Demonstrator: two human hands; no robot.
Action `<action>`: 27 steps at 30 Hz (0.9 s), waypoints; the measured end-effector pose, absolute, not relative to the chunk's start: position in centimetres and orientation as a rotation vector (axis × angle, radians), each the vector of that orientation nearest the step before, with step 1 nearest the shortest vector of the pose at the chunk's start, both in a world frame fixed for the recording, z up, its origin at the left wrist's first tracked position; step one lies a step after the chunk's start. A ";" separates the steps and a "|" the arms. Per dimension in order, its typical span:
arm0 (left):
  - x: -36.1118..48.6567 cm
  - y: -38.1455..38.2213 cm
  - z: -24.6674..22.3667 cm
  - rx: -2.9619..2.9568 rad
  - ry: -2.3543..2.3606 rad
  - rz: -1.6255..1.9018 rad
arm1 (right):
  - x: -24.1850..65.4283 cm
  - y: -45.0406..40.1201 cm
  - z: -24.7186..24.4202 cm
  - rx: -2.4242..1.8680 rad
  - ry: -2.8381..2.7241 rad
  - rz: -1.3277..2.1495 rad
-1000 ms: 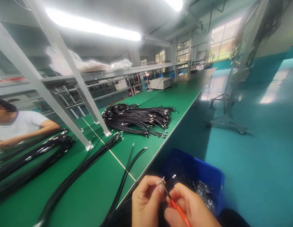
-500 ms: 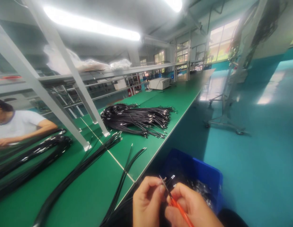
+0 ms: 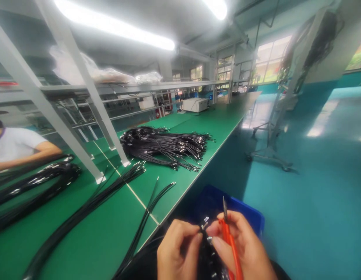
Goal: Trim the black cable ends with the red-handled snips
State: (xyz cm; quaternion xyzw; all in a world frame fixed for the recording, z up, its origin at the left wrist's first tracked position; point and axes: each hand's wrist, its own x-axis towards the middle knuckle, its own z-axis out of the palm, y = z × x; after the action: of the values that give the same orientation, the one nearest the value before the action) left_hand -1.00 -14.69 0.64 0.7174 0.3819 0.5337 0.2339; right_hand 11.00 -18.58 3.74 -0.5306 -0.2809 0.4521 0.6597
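Note:
My left hand [image 3: 178, 247] is closed in a pinch at the near table edge, on the end of a thin black cable [image 3: 204, 226] with a shiny metal tip. Close by on the right, my right hand [image 3: 246, 241] is wrapped round orange-handled scissors [image 3: 233, 249], whose pointed metal blades stick upward, away from the cable. The thumb and a fingertip of that hand are spread near a small shiny piece by the cable end. Below the hands, dark material with glinting bits shows; its kind is hard to make out.
A blue bin [image 3: 247, 212] stands beyond my hands. On the green table [image 3: 110, 237] lie a big pile of black cables [image 3: 168, 146], a long cable bundle [image 3: 89, 210] and a few loose cables [image 3: 147, 214]. Shelf posts [image 3: 78, 144] rise at left, near a person [image 3: 20, 146]. A wheeled rack [image 3: 270, 144] stands right.
The scissors have turned from pointing across at the left fingertips to pointing up, away from the cable. My right thumb and finger have come nearer the cable end. The view has shifted slightly.

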 end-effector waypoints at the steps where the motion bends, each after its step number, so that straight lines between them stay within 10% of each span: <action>1: -0.9 -14.8 0.7 2.014 1.049 1.470 | 10.9 -18.5 4.1 -1.172 -0.611 1.022; 17: 0.1 -15.7 1.0 1.863 1.239 1.499 | 12.2 -17.8 3.2 -1.218 -0.764 1.127; 27: -1.1 -15.0 3.0 1.387 1.110 1.289 | 15.6 -18.1 0.4 -0.836 -0.940 1.914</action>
State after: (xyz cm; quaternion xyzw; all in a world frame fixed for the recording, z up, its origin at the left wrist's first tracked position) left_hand -1.13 -14.95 2.98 0.5623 0.4502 0.5229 0.4559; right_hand 15.60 -18.09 0.43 -0.3323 -0.3739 0.7610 0.4130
